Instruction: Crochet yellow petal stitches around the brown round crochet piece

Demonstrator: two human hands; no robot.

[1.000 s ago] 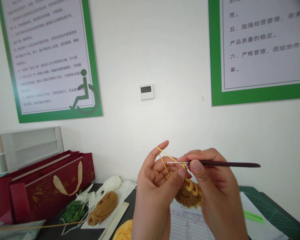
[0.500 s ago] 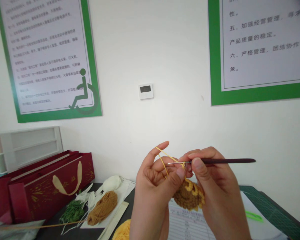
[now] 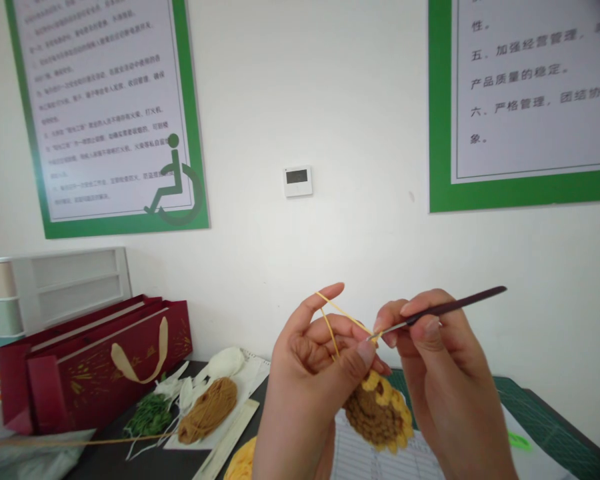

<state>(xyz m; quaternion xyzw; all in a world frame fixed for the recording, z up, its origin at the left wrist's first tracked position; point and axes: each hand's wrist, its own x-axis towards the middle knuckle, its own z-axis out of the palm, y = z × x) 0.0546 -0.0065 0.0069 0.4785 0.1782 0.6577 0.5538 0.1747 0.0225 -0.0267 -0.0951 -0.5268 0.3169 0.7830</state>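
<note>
Between thumb and fingers, my left hand [image 3: 315,360] pinches a round crochet piece [image 3: 377,413], brown in the middle with a looped yellow edge. Yellow yarn [image 3: 347,313] runs over its raised index finger and down to the work. My right hand [image 3: 445,360] grips a crochet hook [image 3: 445,305] with a dark handle and a thin metal shaft. The hook slants down to the left, its tip at the yellow yarn by my left thumb. The crochet piece hangs below the fingers, and my left thumb covers its upper edge.
On the dark table lie a brown yarn skein [image 3: 207,410], green yarn [image 3: 150,413], white yarn [image 3: 226,362], a ruler [image 3: 230,437] and a yellow yarn ball [image 3: 241,461]. A red gift bag [image 3: 100,367] stands left. Printed paper [image 3: 400,457] and a green cutting mat [image 3: 545,413] lie right.
My right hand has drawn slightly away to the right, tilting the hook from nearly level to handle-end up. More of the crochet piece now shows, hanging lower. The view has shifted slightly.
</note>
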